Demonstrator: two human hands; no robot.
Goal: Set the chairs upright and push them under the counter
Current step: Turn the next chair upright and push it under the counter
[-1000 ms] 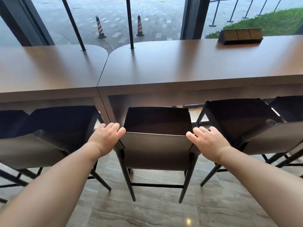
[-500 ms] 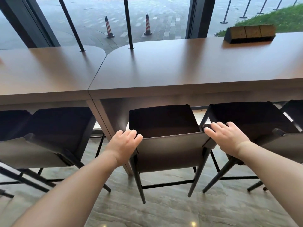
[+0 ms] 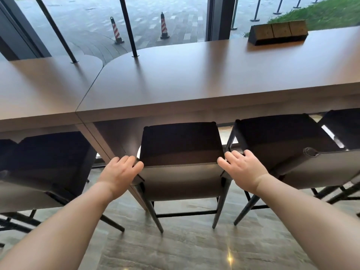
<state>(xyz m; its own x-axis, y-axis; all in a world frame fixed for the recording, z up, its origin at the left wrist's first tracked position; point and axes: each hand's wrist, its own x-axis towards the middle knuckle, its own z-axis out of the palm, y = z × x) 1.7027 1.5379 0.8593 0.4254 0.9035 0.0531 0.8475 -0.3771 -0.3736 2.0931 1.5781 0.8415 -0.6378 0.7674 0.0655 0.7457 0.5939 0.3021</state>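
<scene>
A dark upright chair with a low grey backrest stands in the middle, its seat front just under the edge of the brown counter. My left hand grips the left end of its backrest. My right hand grips the right end. Two more upright chairs flank it: one on the left and one on the right, both partly under the counter. The edge of a further chair shows at the far right.
A wooden-topped dark box sits on the counter at the back right. Two thin black posts rise from the counter before a glass wall. A counter support panel slants down left of the middle chair. The floor is grey stone tile.
The middle chair has slid forward toward the counter with both hands on its backrest, and my view has moved closer and slightly left. The neighbouring chairs have not moved.
</scene>
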